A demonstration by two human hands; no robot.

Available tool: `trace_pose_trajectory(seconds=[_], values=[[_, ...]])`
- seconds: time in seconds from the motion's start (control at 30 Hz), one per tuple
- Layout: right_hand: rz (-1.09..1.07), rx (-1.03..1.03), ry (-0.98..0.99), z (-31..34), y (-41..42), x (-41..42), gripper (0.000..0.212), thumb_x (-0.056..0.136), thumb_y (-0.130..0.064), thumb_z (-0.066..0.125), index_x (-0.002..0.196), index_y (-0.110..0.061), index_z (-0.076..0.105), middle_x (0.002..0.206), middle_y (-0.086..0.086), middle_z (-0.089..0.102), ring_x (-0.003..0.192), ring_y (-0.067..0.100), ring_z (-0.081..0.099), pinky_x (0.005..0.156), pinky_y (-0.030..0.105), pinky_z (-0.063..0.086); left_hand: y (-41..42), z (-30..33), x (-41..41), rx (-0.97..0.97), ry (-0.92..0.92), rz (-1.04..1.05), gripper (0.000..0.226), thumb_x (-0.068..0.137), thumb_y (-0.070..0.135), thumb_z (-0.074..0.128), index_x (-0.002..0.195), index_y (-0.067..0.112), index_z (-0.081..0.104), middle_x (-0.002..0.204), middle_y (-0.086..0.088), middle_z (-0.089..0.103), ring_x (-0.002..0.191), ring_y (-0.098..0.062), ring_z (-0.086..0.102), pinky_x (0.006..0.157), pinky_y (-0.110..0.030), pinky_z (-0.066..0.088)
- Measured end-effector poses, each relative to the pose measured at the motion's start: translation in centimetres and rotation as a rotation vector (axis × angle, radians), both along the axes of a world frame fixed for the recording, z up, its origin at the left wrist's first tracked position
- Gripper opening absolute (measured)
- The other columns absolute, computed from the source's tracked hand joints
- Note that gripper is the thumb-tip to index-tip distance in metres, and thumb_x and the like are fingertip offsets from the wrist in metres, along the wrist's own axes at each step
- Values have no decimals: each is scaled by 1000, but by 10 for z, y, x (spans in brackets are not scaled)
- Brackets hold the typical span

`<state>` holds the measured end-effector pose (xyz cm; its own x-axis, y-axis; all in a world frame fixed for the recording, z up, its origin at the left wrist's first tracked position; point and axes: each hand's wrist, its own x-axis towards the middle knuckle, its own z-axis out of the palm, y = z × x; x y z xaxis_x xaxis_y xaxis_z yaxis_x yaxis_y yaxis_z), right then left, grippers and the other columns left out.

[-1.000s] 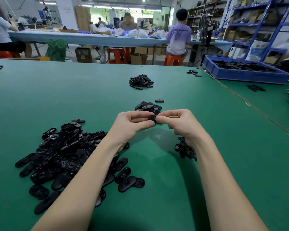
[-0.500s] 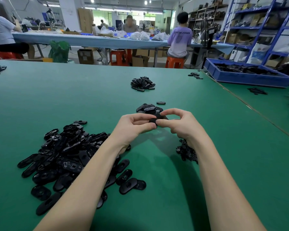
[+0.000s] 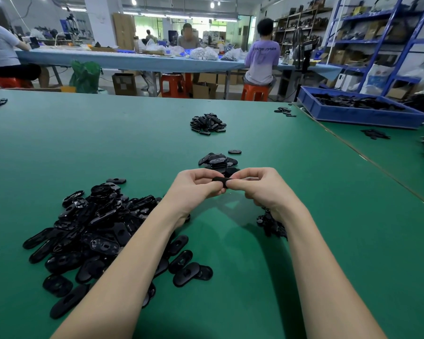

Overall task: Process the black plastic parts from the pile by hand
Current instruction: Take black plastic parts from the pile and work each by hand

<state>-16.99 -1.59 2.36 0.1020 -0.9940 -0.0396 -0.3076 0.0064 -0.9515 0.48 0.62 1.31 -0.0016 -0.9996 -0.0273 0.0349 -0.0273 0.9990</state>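
The wide green felt-covered surface [image 3: 304,216] carries a large heap of flat black oval plastic parts [image 3: 93,231] on the left, seemingly unprocessed and much the bigger share. A smaller stack of the same black parts [image 3: 217,161] just beyond the hands looks like finished work, so most of the task seems left. The left hand [image 3: 194,189] and right hand [image 3: 262,189] meet above the surface, their curled fingers [image 3: 238,184] pinching one small black plastic part [image 3: 220,180] between them.
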Motion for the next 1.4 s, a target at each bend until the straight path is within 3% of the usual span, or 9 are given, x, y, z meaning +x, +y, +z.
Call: trace_pose_trajectory(seconds=[0.13,0.3,0.47,0.77,1.03,1.17,1.4], values=[[-36,-63,94,-3,-3,3,8,79,-24,83,76,-19,77,51,-18,57,42,-3,45,43,9,32,0,-2,-1,12,9,9,19,87,-8,67,100,4,72,86,-12,77,72,-11,73,72,-14,55],[-33,-91,118,-4,-4,5,7,77,-23,80,74,-19,75,50,-14,52,43,2,41,46,15,33,-1,-2,0,15,22,8,20,86,-7,69,103,2,72,85,-11,77,72,-11,72,69,-14,54],[-29,-124,155,-7,-5,7,7,77,-25,79,72,-21,75,51,-14,57,44,1,46,46,14,37,0,-5,0,17,3,7,19,83,-2,75,100,8,74,83,-4,77,72,-7,70,67,-11,51],[15,-125,9,-10,-2,8,6,83,-10,76,79,-11,73,61,-4,71,55,10,67,59,29,60,0,-4,0,51,67,16,18,81,-7,75,93,7,74,76,-3,76,68,-7,72,64,-13,52],[-6,-177,46,-13,-3,10,7,82,-13,78,77,-14,72,64,-3,74,56,12,72,60,30,62,-3,-6,-3,97,112,58,20,80,-11,73,85,8,74,79,-9,75,72,-15,72,73,-19,59],[-15,-193,49,-16,-2,11,7,81,-13,78,77,-15,72,63,-4,73,56,14,72,57,29,61,-2,-6,-4,103,115,78,20,80,-12,73,84,8,74,83,-12,74,71,-15,72,70,-18,58],[7,-120,-113,-18,-2,8,7,85,-6,79,83,-7,71,61,-4,70,53,10,66,59,30,61,-1,-3,-3,142,253,16,20,83,-15,68,88,4,73,80,-12,75,74,-17,72,72,-18,59]])
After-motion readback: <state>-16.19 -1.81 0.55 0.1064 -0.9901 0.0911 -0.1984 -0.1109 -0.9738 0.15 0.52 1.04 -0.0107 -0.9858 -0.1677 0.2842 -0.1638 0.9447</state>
